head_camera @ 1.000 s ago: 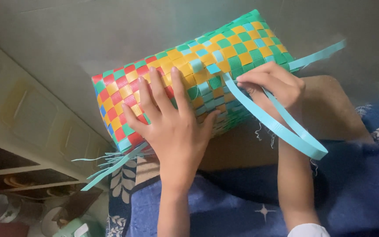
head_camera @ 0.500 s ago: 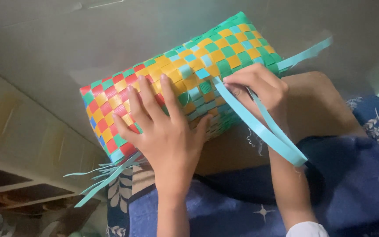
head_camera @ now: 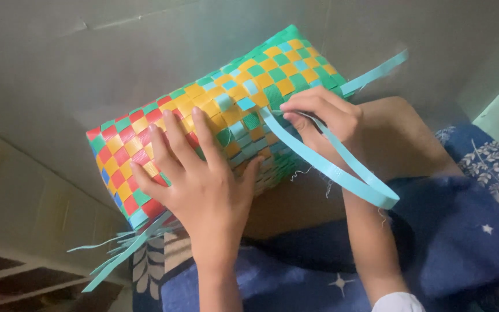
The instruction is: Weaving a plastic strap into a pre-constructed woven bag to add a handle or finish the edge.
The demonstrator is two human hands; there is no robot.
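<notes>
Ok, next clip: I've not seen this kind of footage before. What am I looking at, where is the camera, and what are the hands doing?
There is no machine here, just a person's two bare hands. The single camera sits on the person's head and looks down, so the arms come in from the bottom edge. A woven basket of red, yellow, green and blue strips lies on its side across the person's lap, over dark blue starred cloth. The left hand lies flat on the basket with fingers spread. The right hand pinches a light blue strip where it enters the weave; the strip loops out toward the knee. Loose strip ends hang from the basket's left end.
</notes>
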